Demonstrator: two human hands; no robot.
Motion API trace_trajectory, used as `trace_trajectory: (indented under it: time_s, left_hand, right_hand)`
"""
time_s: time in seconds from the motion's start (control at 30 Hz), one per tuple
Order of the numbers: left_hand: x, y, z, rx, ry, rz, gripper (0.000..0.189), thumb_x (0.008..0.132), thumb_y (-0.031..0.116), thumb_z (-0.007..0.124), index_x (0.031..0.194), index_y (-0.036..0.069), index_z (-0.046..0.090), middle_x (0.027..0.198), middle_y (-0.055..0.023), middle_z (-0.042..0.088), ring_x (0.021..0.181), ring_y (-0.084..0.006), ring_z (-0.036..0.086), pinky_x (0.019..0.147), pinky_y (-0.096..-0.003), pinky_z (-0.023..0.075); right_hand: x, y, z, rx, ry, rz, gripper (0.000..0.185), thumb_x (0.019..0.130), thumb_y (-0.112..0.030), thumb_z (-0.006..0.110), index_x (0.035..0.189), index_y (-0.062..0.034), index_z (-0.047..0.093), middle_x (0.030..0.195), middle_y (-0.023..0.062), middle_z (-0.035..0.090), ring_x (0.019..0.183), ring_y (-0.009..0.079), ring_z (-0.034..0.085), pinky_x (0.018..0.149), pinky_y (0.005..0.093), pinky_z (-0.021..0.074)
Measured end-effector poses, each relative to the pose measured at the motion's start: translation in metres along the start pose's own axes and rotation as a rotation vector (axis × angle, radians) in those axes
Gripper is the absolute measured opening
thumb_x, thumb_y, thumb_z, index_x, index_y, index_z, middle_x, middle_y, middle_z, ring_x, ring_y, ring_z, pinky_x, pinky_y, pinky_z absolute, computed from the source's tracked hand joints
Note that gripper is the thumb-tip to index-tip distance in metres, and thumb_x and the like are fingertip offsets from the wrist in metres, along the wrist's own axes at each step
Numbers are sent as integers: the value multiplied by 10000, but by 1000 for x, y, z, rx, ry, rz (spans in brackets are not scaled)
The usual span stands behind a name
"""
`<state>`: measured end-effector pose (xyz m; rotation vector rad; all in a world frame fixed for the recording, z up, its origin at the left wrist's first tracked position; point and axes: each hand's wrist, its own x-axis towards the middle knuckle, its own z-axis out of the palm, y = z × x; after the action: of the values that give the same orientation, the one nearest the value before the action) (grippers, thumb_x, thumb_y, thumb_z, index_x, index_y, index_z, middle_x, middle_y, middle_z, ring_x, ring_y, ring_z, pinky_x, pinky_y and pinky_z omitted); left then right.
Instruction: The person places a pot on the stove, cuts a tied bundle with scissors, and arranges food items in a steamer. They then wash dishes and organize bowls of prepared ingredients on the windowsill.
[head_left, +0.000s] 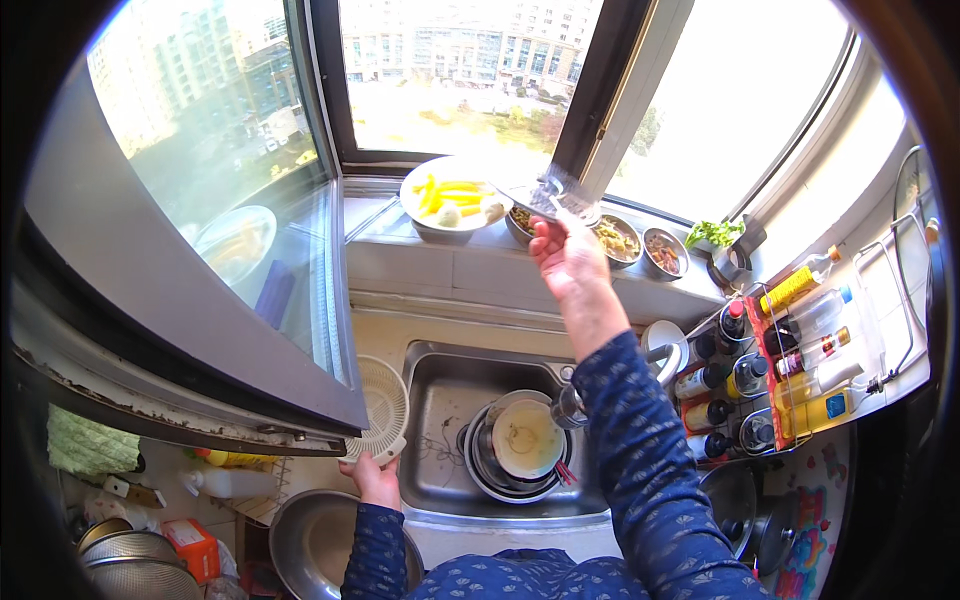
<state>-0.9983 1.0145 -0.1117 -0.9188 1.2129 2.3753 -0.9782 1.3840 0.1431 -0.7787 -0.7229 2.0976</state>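
My left hand (373, 480) grips the near rim of a white plastic colander (377, 409), which rests beside the sink's left edge. Part of the colander is hidden behind an open window sash. Reaching forward over the windowsill, my right hand (568, 255) holds a shiny metal object (551, 196), blurred by motion and glare, so its kind is unclear. Just left of that object, a white plate (412, 214) carries yellow strips and pale round pieces of food. Metal bowls of food, including a bowl of shredded greens (619, 241) and a bowl with reddish pieces (665, 253), line the sill.
The steel sink (442, 375) holds stacked bowls (529, 439) and red chopsticks. A faucet (666, 356) stands at its right, near a bottle rack (769, 360). The open window sash (341, 300) juts in from the left. A large metal basin (300, 540) sits at lower left.
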Motion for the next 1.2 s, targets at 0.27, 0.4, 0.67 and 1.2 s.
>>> trace_trajectory:
  time_s: [0.27,0.4,0.67,1.2]
  left_hand:
    - [-31,-16,-5,54,-194,-71,773,791,-79,472,1460,292,364,1445,-105,415,1301,-403,474,966,-693,479]
    - [-5,-10,-25,211,-397,-86,446,850,-43,531,1286,51,516,1327,-151,539,1205,-340,559,987,-584,514]
    - [45,-20,-18,144,-230,102,462,882,65,555,1317,64,399,1386,-148,448,1225,-329,516,1001,-538,530]
    - [-10,-47,-17,198,38,-249,661,916,355,566,1488,144,310,1602,-96,194,1415,-333,311,1071,-642,384]
  right_hand:
    - [-121,-125,-46,-262,-194,-560,195,1015,-189,574,992,-17,661,787,109,720,615,107,649,516,215,479]
    - [-176,-175,-86,-935,55,-907,225,1023,-200,577,976,-5,678,738,80,699,565,129,621,546,282,485]
    - [-259,-310,-157,-1658,670,-1556,297,1044,-238,577,858,-8,600,661,73,627,573,151,620,530,314,481]
    - [-272,-518,-265,-2003,996,-1155,305,1026,-305,538,1062,-15,625,945,258,685,871,441,671,748,503,510]
